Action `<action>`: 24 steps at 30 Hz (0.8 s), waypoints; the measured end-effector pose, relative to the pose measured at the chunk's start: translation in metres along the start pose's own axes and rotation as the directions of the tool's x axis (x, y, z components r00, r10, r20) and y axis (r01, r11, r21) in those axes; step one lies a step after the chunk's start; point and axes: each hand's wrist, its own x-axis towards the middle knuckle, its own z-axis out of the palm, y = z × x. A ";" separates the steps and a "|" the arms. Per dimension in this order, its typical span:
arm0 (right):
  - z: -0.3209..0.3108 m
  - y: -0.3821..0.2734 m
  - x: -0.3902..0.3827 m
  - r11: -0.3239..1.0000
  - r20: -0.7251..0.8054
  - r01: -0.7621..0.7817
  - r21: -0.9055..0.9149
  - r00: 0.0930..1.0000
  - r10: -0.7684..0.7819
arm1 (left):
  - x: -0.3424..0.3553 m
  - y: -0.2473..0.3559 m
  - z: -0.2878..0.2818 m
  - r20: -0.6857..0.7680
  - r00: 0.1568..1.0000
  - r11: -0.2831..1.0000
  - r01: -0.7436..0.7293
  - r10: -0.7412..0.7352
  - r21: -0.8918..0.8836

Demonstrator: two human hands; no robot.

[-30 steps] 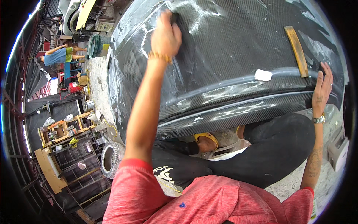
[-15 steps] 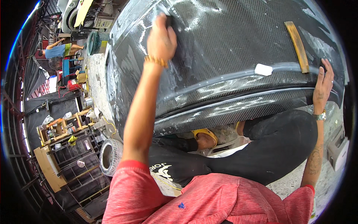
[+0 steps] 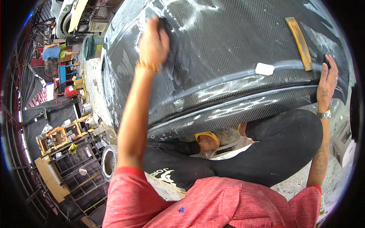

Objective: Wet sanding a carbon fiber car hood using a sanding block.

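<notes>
In front of me lies a glossy black carbon-fibre car panel, with whitish wet smears. My left hand, a beaded bracelet at its wrist, is pressed to the upper left of the panel. Under its fingertips shows the edge of a grey piece of sandpaper; the palm hides the rest. My right hand, with a metal watch, rests with fingers stretched out on the panel's right edge. Near it lies a long worn yellow-brown sanding block. A small white block sits on the raised grey ridge.
My bent legs are close beneath the panel's near edge. On the left stand a tire, a wooden rack with small items, and a green drum. A person is farther off. A grey plastic stool stands at right.
My left hand has slid a little left across the panel with the sandpaper. The whole view has shifted slightly; my right hand stays at the panel's edge.
</notes>
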 end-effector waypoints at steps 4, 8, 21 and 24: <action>0.003 0.009 0.003 0.998 0.004 0.061 0.016 0.998 -0.061 | -0.049 0.025 -0.009 0.146 0.988 0.998 -0.050 0.043 0.045; 0.003 0.010 0.000 0.997 0.007 0.063 -0.041 0.998 -0.063 | 0.044 -0.019 0.003 0.022 0.994 0.994 -0.108 0.108 0.000; 0.001 0.000 0.002 1.000 0.012 0.016 -0.016 1.000 -0.016 | -0.013 0.013 0.002 0.110 0.989 0.995 -0.095 0.097 -0.027; 0.000 -0.003 0.001 1.000 0.018 -0.005 -0.030 1.000 0.005 | 0.068 -0.028 0.009 0.045 0.997 0.998 -0.066 0.066 0.001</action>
